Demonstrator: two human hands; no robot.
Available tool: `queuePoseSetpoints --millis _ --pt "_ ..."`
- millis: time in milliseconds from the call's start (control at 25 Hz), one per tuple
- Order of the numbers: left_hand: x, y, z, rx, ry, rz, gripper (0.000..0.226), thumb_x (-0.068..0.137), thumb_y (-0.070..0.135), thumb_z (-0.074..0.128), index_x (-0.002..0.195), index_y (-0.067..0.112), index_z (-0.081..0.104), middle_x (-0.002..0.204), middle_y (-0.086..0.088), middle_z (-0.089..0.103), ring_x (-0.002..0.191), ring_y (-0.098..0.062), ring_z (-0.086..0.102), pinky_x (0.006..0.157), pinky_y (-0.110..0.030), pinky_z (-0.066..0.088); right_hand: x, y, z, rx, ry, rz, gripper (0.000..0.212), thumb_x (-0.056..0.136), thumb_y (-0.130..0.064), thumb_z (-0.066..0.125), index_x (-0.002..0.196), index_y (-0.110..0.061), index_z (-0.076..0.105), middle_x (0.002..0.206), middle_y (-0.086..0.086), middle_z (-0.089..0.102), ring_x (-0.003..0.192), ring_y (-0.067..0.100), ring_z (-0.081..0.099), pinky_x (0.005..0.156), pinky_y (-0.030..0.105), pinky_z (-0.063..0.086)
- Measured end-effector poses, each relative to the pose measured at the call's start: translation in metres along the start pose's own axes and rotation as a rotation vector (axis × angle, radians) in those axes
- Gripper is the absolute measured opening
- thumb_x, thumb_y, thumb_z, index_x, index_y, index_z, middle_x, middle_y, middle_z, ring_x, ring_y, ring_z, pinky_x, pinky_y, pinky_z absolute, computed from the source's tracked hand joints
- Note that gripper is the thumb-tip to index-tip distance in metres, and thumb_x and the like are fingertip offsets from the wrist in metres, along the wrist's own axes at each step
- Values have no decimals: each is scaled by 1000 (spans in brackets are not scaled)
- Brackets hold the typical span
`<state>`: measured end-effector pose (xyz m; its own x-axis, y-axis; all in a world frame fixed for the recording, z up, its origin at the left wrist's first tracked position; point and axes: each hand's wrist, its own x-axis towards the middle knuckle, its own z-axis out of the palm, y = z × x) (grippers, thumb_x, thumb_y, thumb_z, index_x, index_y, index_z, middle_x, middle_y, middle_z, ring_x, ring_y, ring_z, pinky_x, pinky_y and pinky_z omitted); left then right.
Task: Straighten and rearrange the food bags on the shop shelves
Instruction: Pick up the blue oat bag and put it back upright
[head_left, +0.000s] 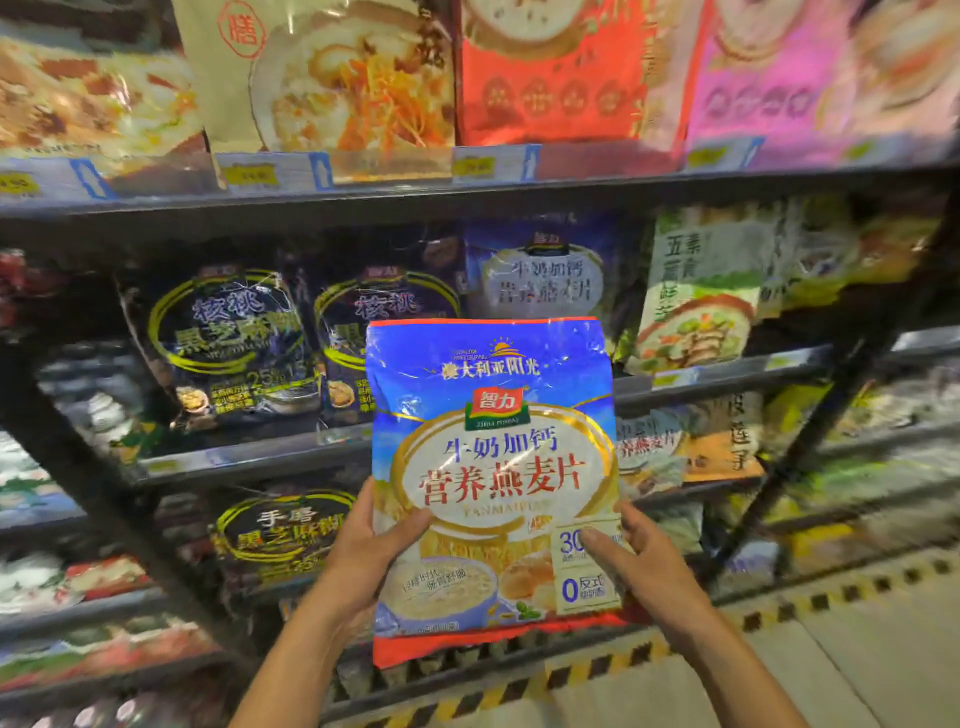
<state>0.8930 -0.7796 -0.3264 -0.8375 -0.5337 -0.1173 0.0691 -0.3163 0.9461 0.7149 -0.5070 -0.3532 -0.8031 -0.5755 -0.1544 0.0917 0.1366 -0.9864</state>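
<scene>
blue bag upright, its slot up and beyond our fingers

we hold the blue oatmeal bag (493, 467) upright in front of the shelves, long axis vertical, print facing us. our left hand (363, 551) clamps its lower left edge, thumb on the front and the other fingers hidden behind. our right hand (639, 558) grips the lower right edge, thumb (597, 543) pressed on the front panel. both hands sit low on the bag, so most of it rises above our fingers. the matching blue bag (540, 270) stands on the middle shelf (727, 371), above and beyond our fingers, a little toward the right hand. we judge the next move is a lift up and forward, with the right hand nearer that gap.
</scene>
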Motion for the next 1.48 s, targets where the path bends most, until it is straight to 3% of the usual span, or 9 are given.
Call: queuePoseSetpoints --millis 160,360,600,720,880,1000,1120,1280,1480 --pt "-13 -30 44 -12 -17 -65 98 44 42 105 129 23 62 125 -19 74 115 -45 69 102 -72 48 -36 10 -43 -31 43 63 65 73 -66 85 129 -40 67 129 -7 74 128 26 65 105 57 53" --pt "-18 -43 85 1 -67 -110 110 44 44 104 140 24 53 124 -14 75 110 -39 73 96 -65 55 -53 2 -77 -60 78 48 32 93 -32 75 123 -24 69 114 -2 80 104 22 78 94 54 61" --pt "21 -33 98 -32 -53 -31 102 60 42 101 147 39 48 144 -7 64 129 -34 63 105 -64 50 -19 -12 -88 -86 163 -14 80 70 -59 88 138 -27 60 138 -9 67 135 16 58 107 45 54" --pt "57 -14 105 -17 -68 44 89 66 40 96 144 36 52 139 -6 68 127 -33 65 105 -62 50 16 -33 -86 -164 139 -78 91 79 -39 89 154 -30 39 143 -16 43 136 5 37 112 37 41" --pt "109 13 108 -12 -63 114 79 63 38 93 134 38 59 129 -3 74 119 -30 70 103 -61 52 72 -60 -83 -278 121 -151 99 77 -31 92 156 -32 34 143 -14 48 141 11 42 108 36 44" --pt "155 33 106 -10 -57 166 74 63 38 93 130 37 61 128 -5 74 119 -31 70 103 -63 52 116 -82 -77 -332 101 -181 92 79 -26 91 149 -38 33 130 -24 55 117 -7 56 86 13 51" --pt "194 50 107 9 -74 194 68 74 29 93 133 29 59 128 -5 74 119 -31 70 103 -59 52 153 -97 -73 -347 135 -232 84 83 -20 88 137 -45 29 114 -35 52 97 -20 56 70 4 49" --pt "226 57 108 42 -43 162 83 75 34 92 144 21 50 136 -5 69 125 -26 67 105 -53 53 182 -104 -66 -368 182 -248 80 86 -20 85 142 -42 32 115 -30 56 102 -5 61 87 20 52" --pt "258 78 115 155 11 171 52 78 28 90 119 3 69 108 -19 79 101 -37 76 90 -55 61 210 -110 -64 -384 261 -291 86 81 -36 88 152 -35 40 139 -10 62 126 14 62 103 46 56"
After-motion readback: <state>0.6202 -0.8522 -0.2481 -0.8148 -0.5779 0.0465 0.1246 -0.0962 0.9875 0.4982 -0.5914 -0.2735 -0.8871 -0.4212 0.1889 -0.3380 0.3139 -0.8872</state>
